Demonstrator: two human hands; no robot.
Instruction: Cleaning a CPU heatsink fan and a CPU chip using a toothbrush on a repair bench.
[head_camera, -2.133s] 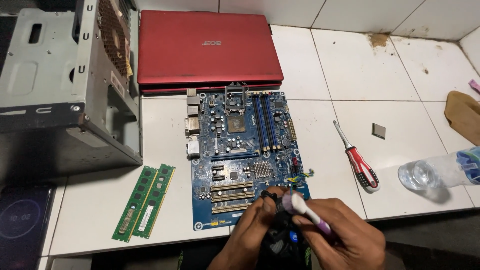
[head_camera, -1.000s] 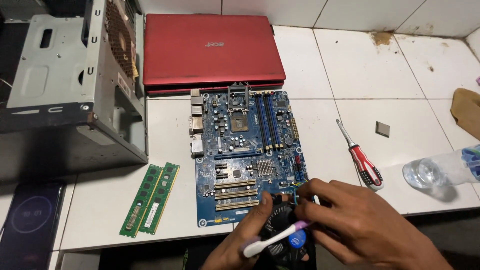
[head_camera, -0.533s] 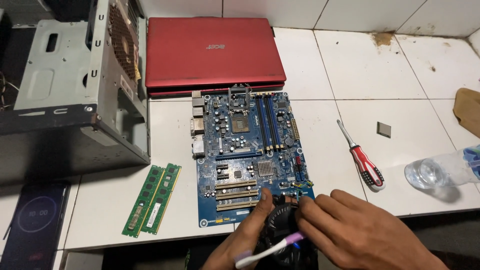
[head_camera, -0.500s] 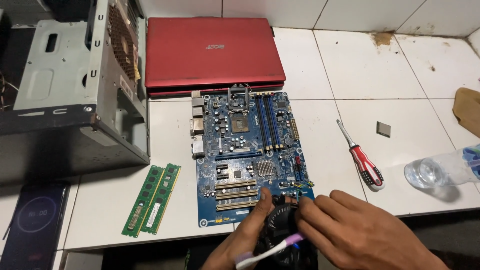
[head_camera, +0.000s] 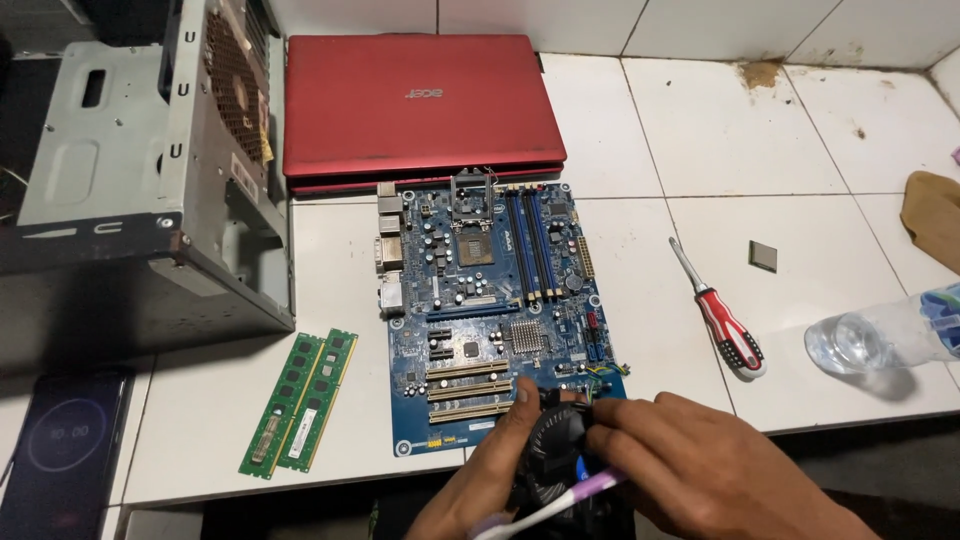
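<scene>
I see my left hand (head_camera: 490, 470) gripping the black cooler fan (head_camera: 556, 445) at the blue motherboard's (head_camera: 480, 330) near edge, while my right hand (head_camera: 700, 475) clenches the white-and-purple toothbrush (head_camera: 560, 497) across it.

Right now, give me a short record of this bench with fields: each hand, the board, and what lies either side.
left hand: grips black round cooler fan
right hand: on fan, holds white and purple toothbrush
board: blue motherboard, flat on white tiled counter
left of board: two green memory sticks, grey metal computer case
right of board: red-handled screwdriver, clear plastic bottle
</scene>
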